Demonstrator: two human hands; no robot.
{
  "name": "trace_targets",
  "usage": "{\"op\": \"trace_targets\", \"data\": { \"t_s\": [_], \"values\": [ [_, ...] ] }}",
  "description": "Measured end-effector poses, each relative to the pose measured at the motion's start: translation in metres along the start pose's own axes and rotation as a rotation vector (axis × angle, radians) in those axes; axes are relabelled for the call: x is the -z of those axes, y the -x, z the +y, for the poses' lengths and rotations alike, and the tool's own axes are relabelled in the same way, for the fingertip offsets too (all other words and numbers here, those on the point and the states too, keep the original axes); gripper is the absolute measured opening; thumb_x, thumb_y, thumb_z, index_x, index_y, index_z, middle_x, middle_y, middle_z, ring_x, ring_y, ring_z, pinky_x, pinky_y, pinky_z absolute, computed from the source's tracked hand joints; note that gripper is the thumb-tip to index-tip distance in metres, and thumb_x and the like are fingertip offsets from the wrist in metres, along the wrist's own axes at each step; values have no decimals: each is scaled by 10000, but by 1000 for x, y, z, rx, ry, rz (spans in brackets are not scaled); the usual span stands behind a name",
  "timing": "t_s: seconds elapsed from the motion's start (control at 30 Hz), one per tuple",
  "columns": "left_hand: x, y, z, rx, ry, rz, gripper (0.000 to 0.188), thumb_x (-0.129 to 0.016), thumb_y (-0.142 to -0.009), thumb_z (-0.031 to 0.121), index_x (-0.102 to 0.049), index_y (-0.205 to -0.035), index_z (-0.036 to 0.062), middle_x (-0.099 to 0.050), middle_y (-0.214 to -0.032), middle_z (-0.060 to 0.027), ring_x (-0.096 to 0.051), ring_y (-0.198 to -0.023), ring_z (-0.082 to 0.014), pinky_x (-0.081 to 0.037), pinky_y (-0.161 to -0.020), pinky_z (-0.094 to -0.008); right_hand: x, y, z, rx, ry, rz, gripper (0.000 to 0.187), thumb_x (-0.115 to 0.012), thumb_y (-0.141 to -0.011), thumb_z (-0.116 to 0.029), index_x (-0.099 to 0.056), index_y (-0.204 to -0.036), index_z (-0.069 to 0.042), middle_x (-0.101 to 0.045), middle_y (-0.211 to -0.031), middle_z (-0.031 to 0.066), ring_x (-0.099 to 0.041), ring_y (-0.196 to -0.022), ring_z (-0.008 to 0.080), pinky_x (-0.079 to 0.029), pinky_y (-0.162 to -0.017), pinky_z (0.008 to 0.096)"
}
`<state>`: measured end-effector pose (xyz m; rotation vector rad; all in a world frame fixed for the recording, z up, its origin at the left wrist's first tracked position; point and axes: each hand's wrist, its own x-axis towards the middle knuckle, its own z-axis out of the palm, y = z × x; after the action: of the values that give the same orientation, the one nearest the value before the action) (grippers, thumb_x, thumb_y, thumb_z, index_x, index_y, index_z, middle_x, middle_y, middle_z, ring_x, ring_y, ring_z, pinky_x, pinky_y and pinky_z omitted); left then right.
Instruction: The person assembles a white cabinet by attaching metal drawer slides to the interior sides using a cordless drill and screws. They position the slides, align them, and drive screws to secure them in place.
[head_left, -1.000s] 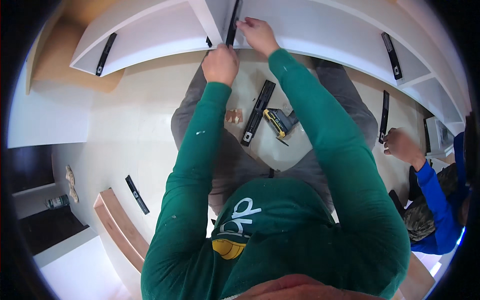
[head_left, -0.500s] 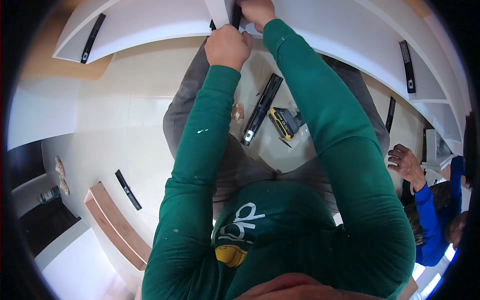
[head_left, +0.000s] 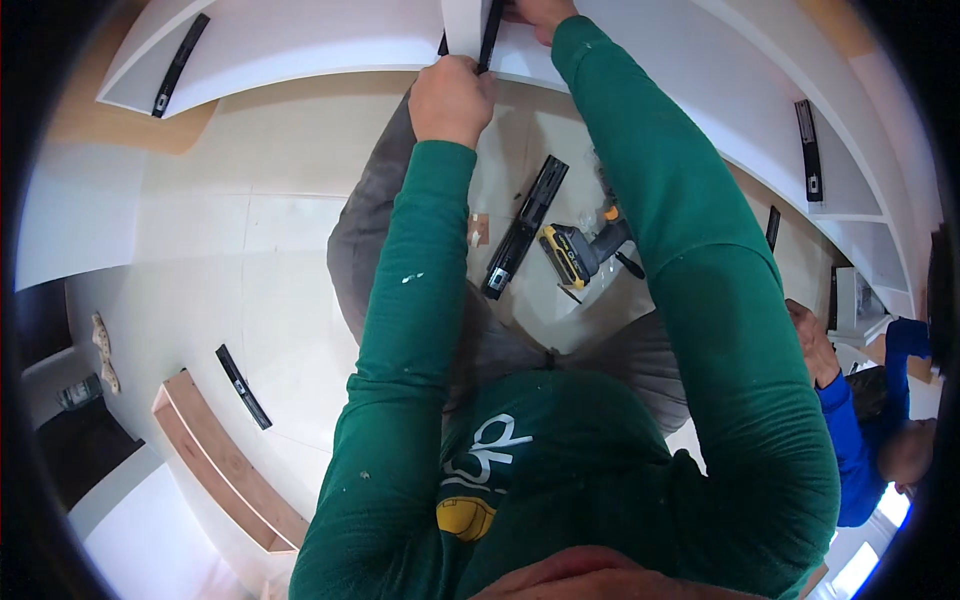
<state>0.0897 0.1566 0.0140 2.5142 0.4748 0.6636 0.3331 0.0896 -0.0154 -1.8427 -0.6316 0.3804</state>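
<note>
At the top edge, a black drawer slide (head_left: 490, 38) stands along the right face of a white upright panel (head_left: 462, 28). My left hand (head_left: 452, 100) is closed around the slide's near end, beside the panel's front edge. To its right, my right hand (head_left: 546, 14) is curled close to the slide's far part; the picture's edge cuts off its fingertips, so what they hold is hidden. Between my legs lies a longer black drawer slide (head_left: 526, 226) on the floor. A yellow and black cordless drill (head_left: 580, 250) rests just right of it, partly behind my right sleeve.
More black slides are fixed inside the white cabinet, at left (head_left: 181, 66) and right (head_left: 809, 150). A loose slide (head_left: 243, 386) and a wooden drawer frame (head_left: 222, 462) lie on the floor at left. A co-worker's hand (head_left: 812, 345) and blue sleeve show at right.
My right hand has shifted right and up, partly out of the picture. More of the upright slide and the drill shows now. The co-worker's hand has moved lower, behind my right sleeve.
</note>
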Motion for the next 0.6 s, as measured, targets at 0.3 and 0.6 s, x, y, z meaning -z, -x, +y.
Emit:
{"op": "trace_targets", "data": {
  "t_s": [0.3,0.6],
  "values": [
    [0,-13,5,-11,0,-18,330,-786,-826,419,-779,-817,89,-712,-751,-163,-702,-738,-377,-565,-681,-461,26,-6,8,675,1360,74,199,-654,-953,-167,-721,-996,16,-716,-823,173,-704,-727,256,-570,-642,383],
    [5,-4,-2,24,3,-19,351,-822,-798,418,-774,-847,73,-724,-740,-135,-713,-736,-343,-567,-688,-424,-6,24,-28,-77,-439,305,223,-729,-890,-102,-719,-1057,45,-732,-842,152,-702,-721,205,-578,-621,336]
  ]
}}
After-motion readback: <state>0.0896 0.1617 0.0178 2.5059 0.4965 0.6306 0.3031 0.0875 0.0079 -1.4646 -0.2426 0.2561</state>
